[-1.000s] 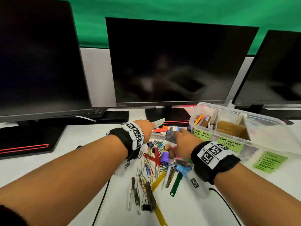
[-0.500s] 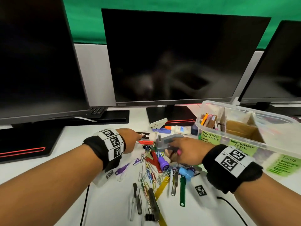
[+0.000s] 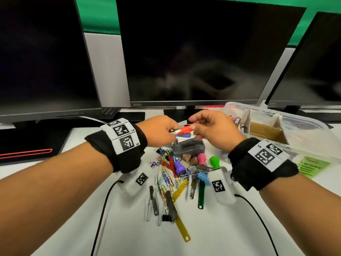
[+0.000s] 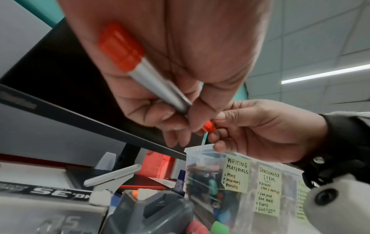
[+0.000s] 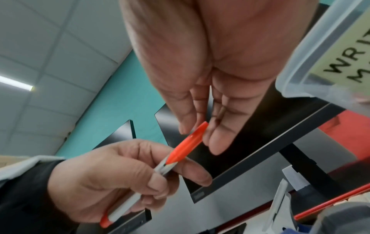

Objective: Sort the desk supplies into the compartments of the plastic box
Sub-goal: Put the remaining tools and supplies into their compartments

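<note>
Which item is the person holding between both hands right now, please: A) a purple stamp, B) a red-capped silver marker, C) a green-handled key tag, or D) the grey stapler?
B: the left hand grips the marker by its silver barrel, while the right hand pinches its red cap.

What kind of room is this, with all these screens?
Probably an office or computer lab: three dark monitors stand side by side on a white desk, a panelled ceiling with strip lights hangs overhead, and a green backdrop suggests recording happens here.
</note>
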Demonstrator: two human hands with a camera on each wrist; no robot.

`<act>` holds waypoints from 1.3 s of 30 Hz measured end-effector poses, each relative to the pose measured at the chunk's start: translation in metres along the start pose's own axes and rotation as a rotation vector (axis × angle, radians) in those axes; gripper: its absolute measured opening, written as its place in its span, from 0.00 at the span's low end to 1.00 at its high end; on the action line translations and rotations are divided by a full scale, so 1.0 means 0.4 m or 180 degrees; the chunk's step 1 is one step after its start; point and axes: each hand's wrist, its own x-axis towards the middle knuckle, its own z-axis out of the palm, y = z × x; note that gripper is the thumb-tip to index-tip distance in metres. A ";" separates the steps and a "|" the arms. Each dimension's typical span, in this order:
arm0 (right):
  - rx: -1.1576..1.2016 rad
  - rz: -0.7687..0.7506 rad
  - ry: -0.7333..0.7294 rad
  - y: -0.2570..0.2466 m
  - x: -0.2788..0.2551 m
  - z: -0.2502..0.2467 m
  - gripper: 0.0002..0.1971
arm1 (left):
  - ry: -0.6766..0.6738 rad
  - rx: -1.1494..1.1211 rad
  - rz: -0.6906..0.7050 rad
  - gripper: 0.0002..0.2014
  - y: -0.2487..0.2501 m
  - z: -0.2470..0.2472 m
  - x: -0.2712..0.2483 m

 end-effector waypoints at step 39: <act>-0.2914 0.0208 -0.0993 0.059 0.044 0.052 0.19 | -0.0421 0.1561 -0.0809 0.22 -0.123 0.044 -0.001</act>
